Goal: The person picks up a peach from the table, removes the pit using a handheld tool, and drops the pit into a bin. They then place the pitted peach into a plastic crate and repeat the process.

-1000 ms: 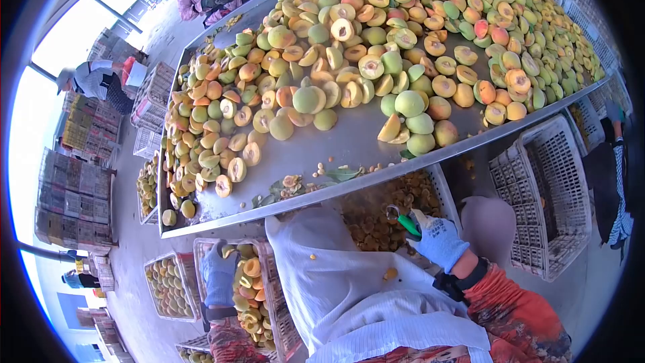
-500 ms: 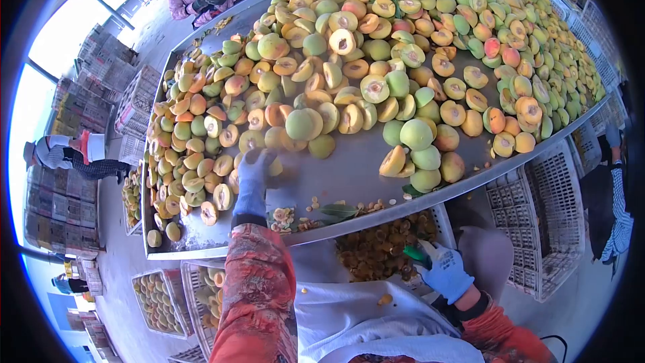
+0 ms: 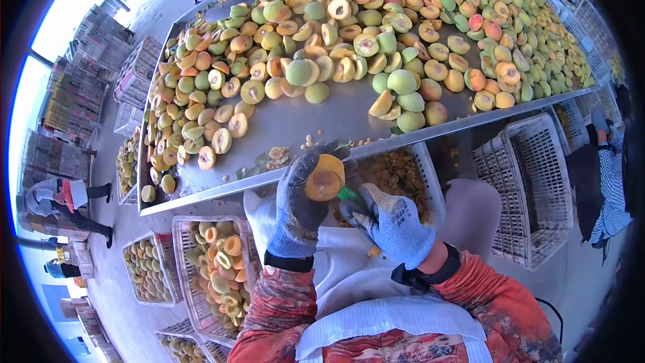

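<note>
My left hand (image 3: 293,212), in a blue glove with a dark palm, is closed around a peach half (image 3: 325,179). Its cut face, yellow-orange with a browner middle, is turned up towards me. In my right hand (image 3: 398,224), also gloved, is a green-handled tool (image 3: 351,195). The tool's front end meets the right edge of the peach half; its blade or tip is hidden. Both hands are over my lap, just in front of the metal table (image 3: 201,200), on which many cut peaches (image 3: 338,70) are heaped.
Below the table edge stands a crate of brownish scraps (image 3: 430,181). A crate of peach halves (image 3: 222,265) is on the floor to my left, and white crates (image 3: 537,188) stand at right. Other people (image 3: 64,198) are around the table and further back, near stacked crates (image 3: 64,107).
My left hand has come back from the heap to my lap, now with a peach half in it. My right hand has moved left and up, bringing the green-handled tool to the fruit.
</note>
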Motion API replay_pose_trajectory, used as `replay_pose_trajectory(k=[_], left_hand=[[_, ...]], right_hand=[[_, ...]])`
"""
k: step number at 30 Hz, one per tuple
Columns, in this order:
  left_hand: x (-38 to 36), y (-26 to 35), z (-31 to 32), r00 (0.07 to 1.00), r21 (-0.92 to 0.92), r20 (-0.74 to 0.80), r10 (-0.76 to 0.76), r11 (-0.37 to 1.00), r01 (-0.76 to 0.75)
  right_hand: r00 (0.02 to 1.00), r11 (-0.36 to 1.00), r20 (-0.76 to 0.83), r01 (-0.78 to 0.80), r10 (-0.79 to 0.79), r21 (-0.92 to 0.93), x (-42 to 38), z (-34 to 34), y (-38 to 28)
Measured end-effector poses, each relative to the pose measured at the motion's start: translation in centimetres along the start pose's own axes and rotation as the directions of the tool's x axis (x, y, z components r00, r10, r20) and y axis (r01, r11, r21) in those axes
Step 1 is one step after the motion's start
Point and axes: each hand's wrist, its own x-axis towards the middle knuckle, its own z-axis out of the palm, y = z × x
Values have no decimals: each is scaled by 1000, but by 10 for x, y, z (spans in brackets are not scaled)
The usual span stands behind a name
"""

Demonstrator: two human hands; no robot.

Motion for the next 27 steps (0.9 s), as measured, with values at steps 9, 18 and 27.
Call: replay_pose_trajectory(k=[9,18,27], left_hand=[[-32,-8,53,972,150,-152,177,977,-155],[-34,-9,65,946,373,-184,265,910,-182],[-30,-13,76,937,427,-55,344,857,-289]], right_hand=[[993,951,29,-120,117,285,-23,-4,-14],[706,123,667,-703,236,700,-20,-25,-12],[640,-303,752,-693,160,654,-21,-33,-17]])
